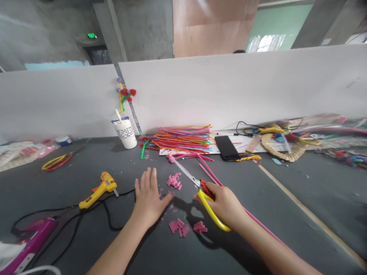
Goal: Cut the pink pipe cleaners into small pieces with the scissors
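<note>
My right hand point(225, 204) grips a pair of scissors point(213, 212) by its yellow and red handles, the blades pointing up and left. Those blades look closed. My left hand point(149, 198) is spread over the dark table, palm down, with nothing in it. Right beside its fingers lies a small heap of cut pink pieces point(174, 181). Closer to me are two more groups, one of pink pieces point(179, 228) and a smaller pink cluster point(200, 227). Long pink pipe cleaners point(210, 172) stretch beyond the scissors, and a pink curled bud point(170, 158) sits near the blade tip.
A yellow glue gun point(99, 191) with a black cord lies left, near a purple tool point(37, 238). Behind are a white cup point(126, 132), bundled coloured pipe cleaners point(183, 141) and a phone point(227, 148). A woven ring point(295, 152) and craft scraps lie right. A white partition point(229, 88) closes the back.
</note>
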The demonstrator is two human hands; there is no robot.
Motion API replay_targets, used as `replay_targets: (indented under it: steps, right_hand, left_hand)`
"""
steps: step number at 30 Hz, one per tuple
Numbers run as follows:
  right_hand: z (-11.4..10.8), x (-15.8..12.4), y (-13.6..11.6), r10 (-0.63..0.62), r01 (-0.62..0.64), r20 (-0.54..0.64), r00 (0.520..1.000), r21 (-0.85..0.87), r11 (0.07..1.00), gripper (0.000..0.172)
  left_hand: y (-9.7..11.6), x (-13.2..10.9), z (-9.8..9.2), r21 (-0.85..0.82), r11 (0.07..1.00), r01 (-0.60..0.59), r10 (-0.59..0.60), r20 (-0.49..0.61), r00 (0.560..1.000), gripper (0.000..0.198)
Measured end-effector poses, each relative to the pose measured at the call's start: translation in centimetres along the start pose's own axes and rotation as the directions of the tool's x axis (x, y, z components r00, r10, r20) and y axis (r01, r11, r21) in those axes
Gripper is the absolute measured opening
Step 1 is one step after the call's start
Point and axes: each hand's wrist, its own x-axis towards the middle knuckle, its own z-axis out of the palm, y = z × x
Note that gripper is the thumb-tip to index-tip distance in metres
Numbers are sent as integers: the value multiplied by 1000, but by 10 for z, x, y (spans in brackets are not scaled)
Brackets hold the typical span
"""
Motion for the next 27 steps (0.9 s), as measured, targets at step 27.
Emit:
replay_targets:
  steps: [27]
  right_hand:
    - [9,4,4,70,-70,2,998,74,995,37]
  left_hand:
    - [13,-10,-58,-651,707,-276,545,253,799,30]
